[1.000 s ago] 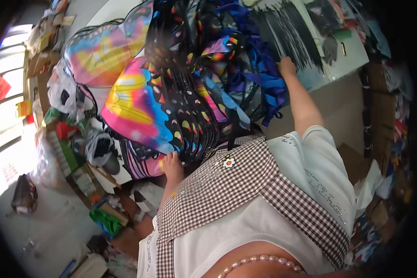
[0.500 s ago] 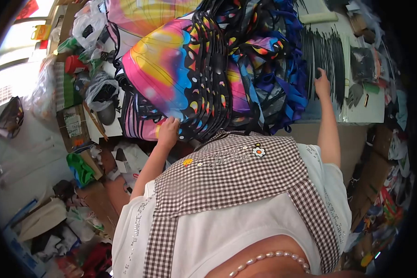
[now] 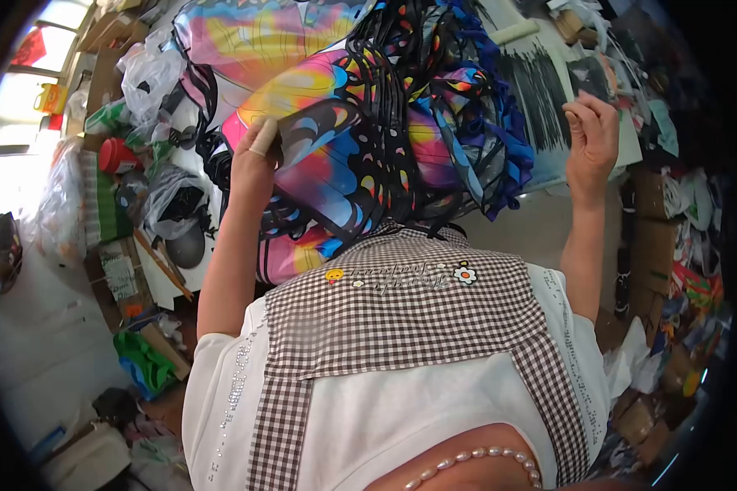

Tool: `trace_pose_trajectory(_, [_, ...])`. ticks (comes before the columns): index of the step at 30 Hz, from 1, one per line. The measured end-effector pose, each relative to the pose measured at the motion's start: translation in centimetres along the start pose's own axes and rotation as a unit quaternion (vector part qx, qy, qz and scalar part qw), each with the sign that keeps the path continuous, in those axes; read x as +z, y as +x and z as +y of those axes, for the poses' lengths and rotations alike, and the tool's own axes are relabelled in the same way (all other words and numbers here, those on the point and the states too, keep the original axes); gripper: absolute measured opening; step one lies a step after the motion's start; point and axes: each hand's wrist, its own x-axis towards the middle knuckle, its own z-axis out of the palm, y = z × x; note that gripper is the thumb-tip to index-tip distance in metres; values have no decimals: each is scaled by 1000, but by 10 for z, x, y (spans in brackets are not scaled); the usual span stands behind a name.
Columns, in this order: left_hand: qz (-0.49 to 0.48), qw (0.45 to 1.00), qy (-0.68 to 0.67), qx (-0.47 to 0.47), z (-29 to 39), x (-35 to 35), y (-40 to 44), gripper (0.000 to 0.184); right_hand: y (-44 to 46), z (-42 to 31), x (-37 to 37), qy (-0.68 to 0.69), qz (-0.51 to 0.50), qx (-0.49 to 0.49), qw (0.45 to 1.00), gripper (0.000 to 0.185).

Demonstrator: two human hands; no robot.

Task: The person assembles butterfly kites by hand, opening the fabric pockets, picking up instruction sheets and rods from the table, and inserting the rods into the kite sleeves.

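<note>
My left hand [image 3: 255,164] is closed on the edge of a printed butterfly-wing fabric piece [image 3: 327,176], lifting its corner so the darker underside shows. A pale covering wraps one fingertip of that hand. Beneath lies a stack of similar pink, yellow and blue wing pieces with black edging [image 3: 385,123]. My right hand [image 3: 591,143] is raised at the right with its fingers curled together. What it pinches, if anything, is too small to make out. Just left of it, thin black strips [image 3: 536,94] lie side by side on the table.
Blue and purple ribbons [image 3: 512,151] hang at the right of the fabric pile. Plastic bags [image 3: 151,74], a red container [image 3: 119,155] and a cardboard box [image 3: 121,274] crowd the left. A pale roll [image 3: 516,33] lies at the back right.
My left hand has moved up and left, pulling up a wing piece's edge from the stack. My right hand has come away from the black strips, its fingers now curled.
</note>
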Motion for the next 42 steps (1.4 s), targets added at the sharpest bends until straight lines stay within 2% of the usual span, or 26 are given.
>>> trace_pose_trajectory(2, [-46, 998, -31, -4, 24, 17, -2, 22, 6, -54, -7, 127, -22, -35, 991, 15])
trace_pose_trajectory(4, [-107, 990, -88, -17, 46, 35, -8, 26, 6, -114, -5, 214, -115, 15, 970, 18])
trace_pose_trajectory(6, [-137, 987, -80, -20, 53, 37, -4, 26, 3, -154, 14, 104, -153, -61, 981, 24])
trace_pose_trajectory(8, [-163, 984, -64, -29, 59, 37, 4, 28, -3, -184, 47, 171, -90, -87, 977, 22])
trace_pose_trajectory(10, [-180, 981, -61, -47, 65, 39, 7, 28, -3, -213, 65, 151, -117, -46, 981, 19])
trace_pose_trajectory(12, [-185, 978, -53, -75, 71, 41, 11, 27, -2, -226, 80, 137, -144, -8, 980, 16])
trace_pose_trajectory(15, [-197, 976, -64, -75, 68, 40, 22, 27, 7, -227, 105, 174, -71, -26, 982, 10])
trace_pose_trajectory(20, [-204, 972, -95, -73, 69, 41, 35, 27, 23, -235, 124, 155, -71, -56, 984, 10])
trace_pose_trajectory(25, [-186, 975, -94, -74, 68, 48, 42, 24, 29, -236, 128, 64, -74, -74, 992, 11])
trace_pose_trajectory(27, [-201, 972, 100, 74, 63, 42, 51, 22, 31, -237, 124, 14, -74, -97, 992, 9])
trace_pose_trajectory(28, [-212, 946, 193, 154, 63, 45, 56, 21, 29, -236, 128, 25, -78, -86, 993, 6])
trace_pose_trajectory(29, [-218, 916, 290, 173, 66, 49, 52, 20, 28, -232, 134, 24, -73, -76, 994, 6])
trace_pose_trajectory(30, [-228, 874, 376, 208, 72, 58, 44, 20, 26, -227, 138, 38, -85, -80, 992, 2])
trace_pose_trajectory(31, [-281, 827, 429, 231, 81, 69, 37, 19, 23, -222, 142, 40, -92, -86, 991, 3])
trace_pose_trajectory(32, [-308, 729, 482, 377, 82, 77, 34, 15, 16, -220, 144, 76, -145, -58, 985, 6])
trace_pose_trajectory(33, [-304, 676, 506, 442, 86, 86, 29, 13, 16, -225, 140, 77, -158, -31, 984, 6])
trace_pose_trajectory(34, [-305, 694, 485, 436, 94, 97, 22, 12, 17, -228, 140, 112, -92, -12, 989, 8])
trace_pose_trajectory(36, [-290, 747, 466, 376, 100, 106, 20, 12, 20, -223, 137, 139, -46, -16, 989, 14])
trace_pose_trajectory(37, [-300, 737, 460, 393, 101, 106, 21, 12, 22, -223, 134, 124, -29, -19, 992, 14])
trace_pose_trajectory(39, [-294, 754, 474, 347, 99, 105, 25, 13, 22, -225, 124, 164, -9, 38, 986, 19])
trace_pose_trajectory(40, [-302, 748, 471, 356, 98, 105, 27, 13, 24, -224, 118, 186, -1, 68, 980, 21])
trace_pose_trajectory(42, [-309, 774, 433, 343, 94, 100, 28, 12, 25, -223, 108, 200, -16, 108, 974, 24])
